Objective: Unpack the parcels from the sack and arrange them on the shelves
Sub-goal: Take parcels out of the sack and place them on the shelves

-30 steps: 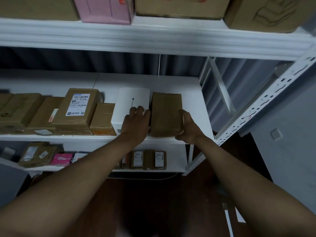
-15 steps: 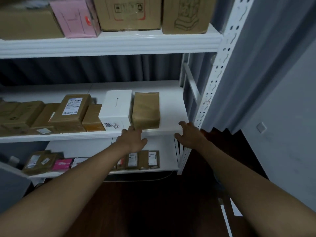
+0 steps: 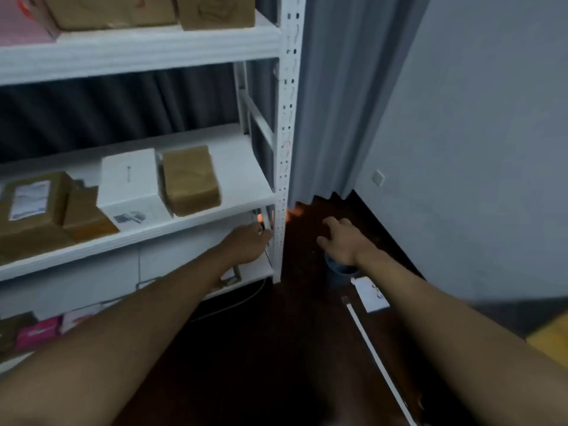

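- Nearest, two bare forearms reach forward over a dark wooden floor [image 3: 276, 348]; a yellow patch [image 3: 550, 336] shows at the right edge, too cropped to identify.
- On the floor lie a thin white strip [image 3: 378, 361] and a white sheet of paper [image 3: 370, 293], just beside a round dark container [image 3: 339, 269].
- The right hand [image 3: 339, 241] hovers above that container, fingers spread and relaxed, holding nothing.
- The left hand [image 3: 249, 244] is level with the gap below the middle shelf [image 3: 184, 224], close to the white perforated upright [image 3: 284, 149]; its fingers are blurred, and no object is in it.
- On the middle shelf the brown parcel [image 3: 190, 179] lies at the right end of a row, just beside a white box [image 3: 132, 186]; further left are labelled cardboard parcels [image 3: 33, 204].
- The lower shelf carries small packets, one pink [image 3: 37, 332].
- The top shelf [image 3: 138, 47] holds larger cartons [image 3: 215, 10].
- Behind hangs a dark grey curtain [image 3: 332, 103]; to the right is a pale wall [image 3: 476, 133] with a small white socket plate [image 3: 378, 178].
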